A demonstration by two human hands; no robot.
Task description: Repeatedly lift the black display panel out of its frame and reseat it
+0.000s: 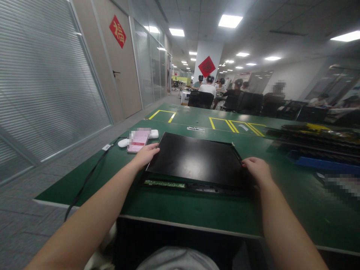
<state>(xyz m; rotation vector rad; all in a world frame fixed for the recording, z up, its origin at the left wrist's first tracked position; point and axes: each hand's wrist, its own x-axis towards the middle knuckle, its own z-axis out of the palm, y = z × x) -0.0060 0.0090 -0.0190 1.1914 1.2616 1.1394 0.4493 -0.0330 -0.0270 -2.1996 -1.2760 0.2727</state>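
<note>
A black LCD panel (194, 157) with a dull light reflection lies before me, its near edge showing above the table. My left hand (145, 154) grips the panel's left edge, thumb and fingers closed on it. At the right edge, my right hand (257, 169) pinches the side near the far corner; its lower fingers are partly hidden. Along the panel's near side, a narrow green circuit board (164, 184) and a dark strip (213, 188) show from beneath. Whether the panel touches the parts under it, I cannot tell.
A phone (137, 140), a white mouse (123, 143) and a black cable (87, 178) are on the left of the green table (191, 213). At right stand stacked dark panels (312, 144) by a blue tray (315, 161). Several people sit beyond.
</note>
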